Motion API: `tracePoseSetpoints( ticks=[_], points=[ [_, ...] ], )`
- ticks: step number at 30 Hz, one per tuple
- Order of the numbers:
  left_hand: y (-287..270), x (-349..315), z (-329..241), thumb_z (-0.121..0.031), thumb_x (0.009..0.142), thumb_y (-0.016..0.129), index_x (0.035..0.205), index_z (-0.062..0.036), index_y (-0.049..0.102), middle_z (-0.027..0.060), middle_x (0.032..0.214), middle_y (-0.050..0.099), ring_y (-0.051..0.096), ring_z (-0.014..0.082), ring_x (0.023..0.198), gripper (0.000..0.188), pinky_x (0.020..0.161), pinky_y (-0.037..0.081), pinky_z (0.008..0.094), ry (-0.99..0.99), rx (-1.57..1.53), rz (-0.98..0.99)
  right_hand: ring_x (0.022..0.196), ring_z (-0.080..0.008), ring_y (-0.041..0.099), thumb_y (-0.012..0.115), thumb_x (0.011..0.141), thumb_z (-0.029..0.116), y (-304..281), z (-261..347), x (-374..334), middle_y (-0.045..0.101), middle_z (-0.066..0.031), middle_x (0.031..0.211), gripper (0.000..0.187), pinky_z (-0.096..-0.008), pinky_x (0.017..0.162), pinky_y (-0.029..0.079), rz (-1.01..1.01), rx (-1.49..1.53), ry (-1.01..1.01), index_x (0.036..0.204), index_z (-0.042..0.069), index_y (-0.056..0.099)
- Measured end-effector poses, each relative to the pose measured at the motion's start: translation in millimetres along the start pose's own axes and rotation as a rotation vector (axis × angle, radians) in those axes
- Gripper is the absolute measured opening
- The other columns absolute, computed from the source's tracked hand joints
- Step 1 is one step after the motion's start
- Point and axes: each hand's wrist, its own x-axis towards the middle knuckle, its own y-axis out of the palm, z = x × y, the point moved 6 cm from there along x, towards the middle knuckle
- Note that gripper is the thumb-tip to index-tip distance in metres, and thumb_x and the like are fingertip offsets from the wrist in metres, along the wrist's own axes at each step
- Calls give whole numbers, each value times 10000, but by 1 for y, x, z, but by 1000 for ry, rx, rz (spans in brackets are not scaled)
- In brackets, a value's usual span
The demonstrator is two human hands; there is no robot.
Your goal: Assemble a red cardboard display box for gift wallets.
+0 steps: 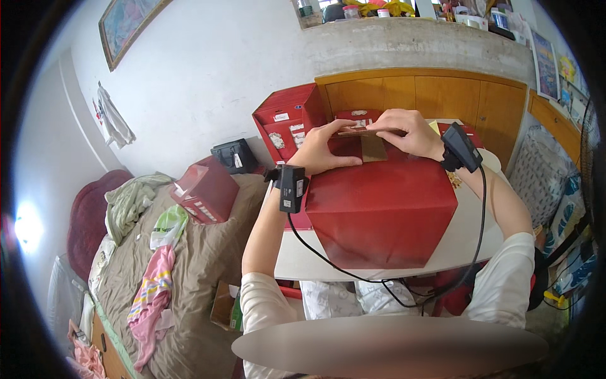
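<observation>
On the white table (467,234) lies the flat red paper bag (379,208), its far top edge pinched shut between your left hand (322,151) and right hand (407,131).

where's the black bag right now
In the head view the black bag sits left of centre against the white wall, at the far end of the bed, between two red boxes.

Open red box (291,120), black bag (234,155), rumpled bed (189,265), framed picture (129,22), wooden cabinet (442,95)
</observation>
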Motion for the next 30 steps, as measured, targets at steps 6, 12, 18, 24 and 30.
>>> tracePoseSetpoints(
  ticks=[6, 12, 18, 24, 30],
  points=[
    [10, 7, 0, -207, 714, 775, 1153, -23, 594, 152, 1104, 626, 560, 253, 1101, 509, 952, 430, 358, 100, 126, 48, 811, -239, 657, 620, 801, 20, 2, 9, -3, 671, -88, 928, 270, -300, 661, 543, 13, -149, -140, 1061, 86, 651],
    [12, 5, 6, -198, 737, 748, 1169, 27, 558, 182, 1147, 604, 579, 296, 1074, 523, 922, 449, 362, 72, 49, 72, 800, -220, 657, 600, 777, 8, 7, 8, -9, 662, -40, 939, 412, -298, 623, 555, 93, -354, -263, 1173, 122, 588],
    [10, 3, 6, -268, 917, 470, 1176, 62, 525, 220, 1147, 588, 563, 332, 1085, 423, 950, 418, 362, 128, -39, 100, 712, -203, 656, 583, 790, 51, 6, 10, -12, 662, -35, 920, 415, -286, 560, 551, 126, -416, -341, 1197, 128, 579],
    [13, 5, 6, -233, 905, 487, 1144, 40, 560, 232, 1105, 601, 575, 376, 1031, 370, 887, 456, 390, 145, -2, 69, 727, -171, 653, 555, 803, 85, 7, 11, -15, 658, -21, 921, 415, -276, 558, 557, 156, -530, -406, 1215, 137, 571],
    [13, 5, 4, -264, 880, 532, 1210, 36, 517, 230, 1189, 550, 534, 363, 1103, 446, 935, 425, 391, 107, 64, 121, 753, -165, 654, 558, 784, 78, 8, 12, -17, 643, -49, 975, 438, -281, 562, 561, 159, -588, -482, 1219, 136, 569]
  ],
)
